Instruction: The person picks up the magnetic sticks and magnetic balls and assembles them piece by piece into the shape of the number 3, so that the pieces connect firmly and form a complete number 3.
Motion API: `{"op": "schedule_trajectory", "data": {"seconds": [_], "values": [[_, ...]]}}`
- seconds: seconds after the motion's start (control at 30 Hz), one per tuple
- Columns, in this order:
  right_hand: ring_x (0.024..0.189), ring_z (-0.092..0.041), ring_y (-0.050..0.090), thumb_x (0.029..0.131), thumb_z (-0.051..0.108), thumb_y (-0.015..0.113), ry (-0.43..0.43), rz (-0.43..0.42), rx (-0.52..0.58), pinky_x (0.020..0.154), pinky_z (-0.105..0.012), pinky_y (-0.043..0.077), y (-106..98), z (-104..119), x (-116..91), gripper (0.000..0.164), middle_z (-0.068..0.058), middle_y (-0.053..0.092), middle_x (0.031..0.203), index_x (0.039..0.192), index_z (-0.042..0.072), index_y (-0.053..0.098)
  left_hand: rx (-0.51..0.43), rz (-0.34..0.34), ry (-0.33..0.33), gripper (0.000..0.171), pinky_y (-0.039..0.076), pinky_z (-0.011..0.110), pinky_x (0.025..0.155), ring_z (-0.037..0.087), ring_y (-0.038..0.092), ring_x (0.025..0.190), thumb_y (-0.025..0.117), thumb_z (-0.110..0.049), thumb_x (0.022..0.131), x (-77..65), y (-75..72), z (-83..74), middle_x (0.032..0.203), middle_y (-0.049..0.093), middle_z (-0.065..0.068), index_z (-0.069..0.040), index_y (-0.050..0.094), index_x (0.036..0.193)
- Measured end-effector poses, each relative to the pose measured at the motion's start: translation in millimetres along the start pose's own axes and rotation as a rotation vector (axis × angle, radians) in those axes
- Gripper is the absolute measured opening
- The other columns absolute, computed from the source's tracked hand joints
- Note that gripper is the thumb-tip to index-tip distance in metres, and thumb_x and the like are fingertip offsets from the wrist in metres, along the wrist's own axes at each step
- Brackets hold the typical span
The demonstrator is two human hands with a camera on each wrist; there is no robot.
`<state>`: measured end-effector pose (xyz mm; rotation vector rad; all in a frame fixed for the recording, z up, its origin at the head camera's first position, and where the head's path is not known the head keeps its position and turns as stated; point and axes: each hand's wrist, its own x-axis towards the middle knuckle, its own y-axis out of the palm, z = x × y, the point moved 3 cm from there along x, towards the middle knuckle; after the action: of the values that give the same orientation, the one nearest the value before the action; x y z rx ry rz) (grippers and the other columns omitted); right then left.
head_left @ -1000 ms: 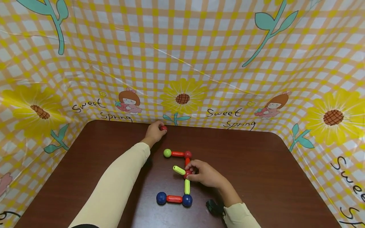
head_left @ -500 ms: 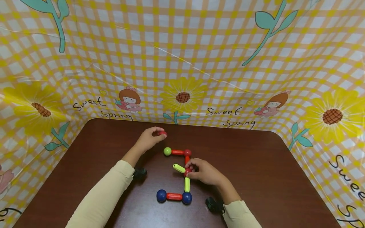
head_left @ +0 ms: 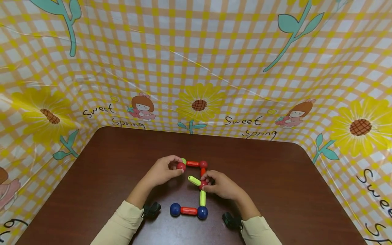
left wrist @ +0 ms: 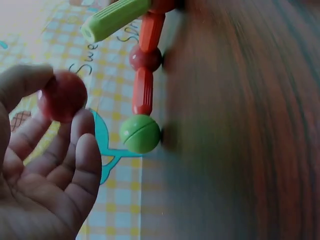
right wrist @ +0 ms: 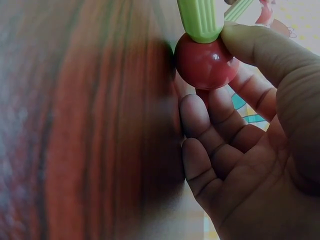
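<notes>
My left hand [head_left: 160,173] pinches a loose red ball [head_left: 181,167] between thumb and fingers. In the left wrist view this red ball [left wrist: 64,97] is apart from the green ball [left wrist: 140,134] at the end of the ball-and-rod figure. With thumb and fingers, my right hand [head_left: 224,185] grips the figure's middle red ball [right wrist: 206,62]. From that ball a yellow-green rod [head_left: 194,180] juts up to the left, its outer end free. A second yellow-green rod [head_left: 202,198] links it to a blue ball [head_left: 202,212]; a red rod [head_left: 203,173] leads to the corner red ball [head_left: 203,165].
A red rod [head_left: 189,211] joins the near blue ball to another blue ball [head_left: 175,209]. At the far side a red rod [head_left: 193,164] runs to the green ball. The brown table [head_left: 275,190] ends at a checked, flower-printed cloth [head_left: 245,85] standing around it.
My left hand has brought the red ball from the table's far edge toward me, beside the figure's green ball. My right hand stays on the middle red ball.
</notes>
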<state>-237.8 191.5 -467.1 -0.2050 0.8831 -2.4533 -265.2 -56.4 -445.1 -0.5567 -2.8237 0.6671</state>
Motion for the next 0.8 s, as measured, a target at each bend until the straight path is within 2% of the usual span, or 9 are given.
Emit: {"op": "schedule_trajectory", "data": {"seconds": [0.33,0.8], "values": [[0.085,-0.015,0.056,0.088,0.014,0.076,0.006,-0.008,-0.009,0.074,-0.029,0.048,-0.6,-2.4,-0.1,0.018,0.003,0.059,0.090,0.102,0.015,0.064,0.046,0.062,0.094,0.026,0.050,0.028,0.066,0.013,0.059,0.080,0.078,-0.016,0.086,-10.0,8.3,-5.2,0.088,0.062,-0.005,-0.012,0.066,0.108],[0.086,-0.018,0.055,0.088,0.013,0.075,0.022,0.005,0.005,0.074,-0.029,0.048,-0.1,1.1,-1.0,0.018,0.001,0.059,0.092,0.102,0.014,0.064,0.034,0.069,0.115,0.027,0.051,0.027,0.070,0.012,0.059,0.082,0.079,-0.014,0.085,-14.7,17.3,-10.6,0.091,0.063,-0.003,-0.010,0.067,0.109]]}}
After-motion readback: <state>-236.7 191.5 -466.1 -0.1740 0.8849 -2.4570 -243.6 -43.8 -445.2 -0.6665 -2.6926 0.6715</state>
